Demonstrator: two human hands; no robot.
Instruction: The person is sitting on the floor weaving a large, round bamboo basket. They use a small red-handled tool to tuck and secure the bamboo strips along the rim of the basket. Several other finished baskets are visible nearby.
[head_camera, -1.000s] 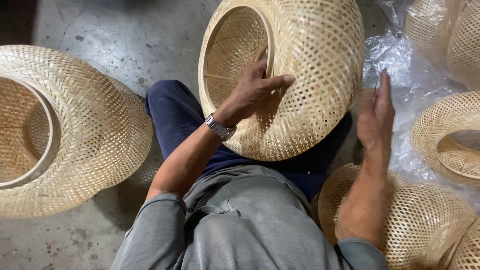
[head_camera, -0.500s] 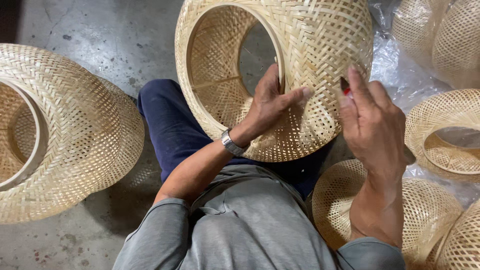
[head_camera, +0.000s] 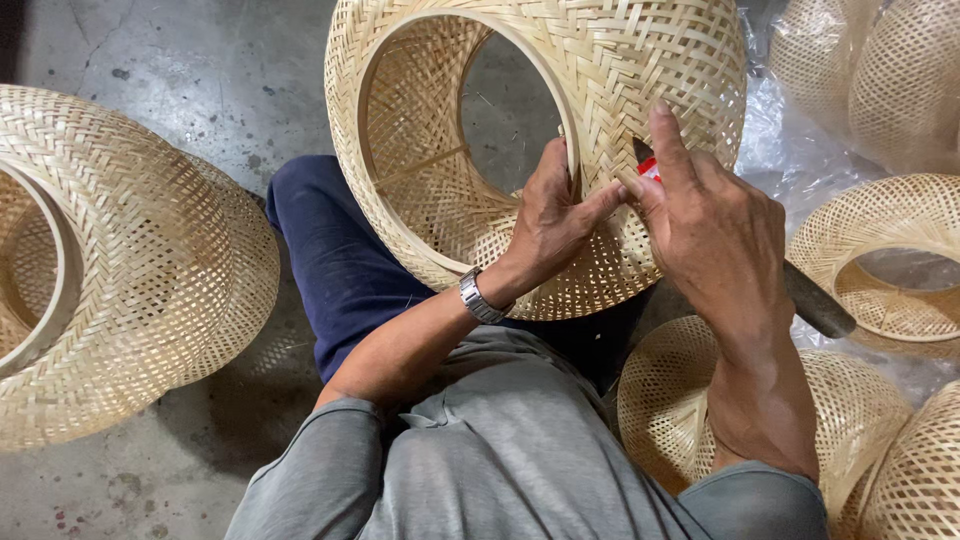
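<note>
Here, the person sits on the concrete floor (head_camera: 180, 60) with a large woven bamboo shade (head_camera: 600, 110) propped on the lap, its wide round opening facing up and toward the left. The left hand (head_camera: 555, 215) rests on the rim of that opening: fingers together and curled over the inner hoop, thumb stretched out along the outer weave. A metal wristwatch (head_camera: 480, 297) sits on the left wrist. The right hand (head_camera: 715, 235) is pressed against the outer wall of the shade just right of the left thumb, index finger extended upward along the weave, the other fingers closed round a small tool (head_camera: 815, 300). The tool shows a red bit near the fingertips and a dark handle sticking out behind the palm toward the right; the working tip is hidden by the fingers, so whether it is a blade cannot be said for certain. Both hands are nearly touching at the thumbs.

Surroundings: a second big woven shade (head_camera: 120, 270) lies on the floor at left, well apart from the hands. More woven shades (head_camera: 880, 80) crowd the right side, some lying on a clear plastic sheet (head_camera: 775, 150). One lies directly under the right forearm. The person wears a grey top and dark blue trousers (head_camera: 340, 270).
</note>
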